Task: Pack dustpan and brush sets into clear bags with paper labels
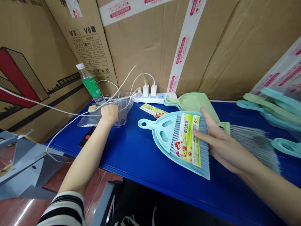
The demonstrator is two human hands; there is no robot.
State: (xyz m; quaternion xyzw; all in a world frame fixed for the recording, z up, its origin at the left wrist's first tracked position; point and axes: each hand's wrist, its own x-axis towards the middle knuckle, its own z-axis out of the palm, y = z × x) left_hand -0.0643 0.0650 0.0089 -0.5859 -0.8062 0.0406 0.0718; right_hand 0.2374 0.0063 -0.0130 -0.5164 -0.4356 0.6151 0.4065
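My right hand [217, 142] grips the wide edge of a light-blue dustpan [162, 127] with a grey-bristled brush [204, 147] nested in it. A printed card label [188, 138] lies across the bristles, and one of my fingers touches it. The set is tilted above the blue table. My left hand [109, 113] is closed in a fist on a crumpled clear plastic bag [124, 110]; its fingertips are hidden. Behind the blue set lie a green dustpan [199, 102] and a loose label card [152, 110]. A green brush with grey bristles [254, 141] lies partly behind my right hand.
A white power strip [155, 98] with plugged chargers stands along the cardboard boxes [145, 47]. White cables [70, 111] cross the left side near a water bottle [91, 86]. A dark phone [87, 137] lies by my left forearm. More wrapped dustpan sets [279, 106] are stacked at right.
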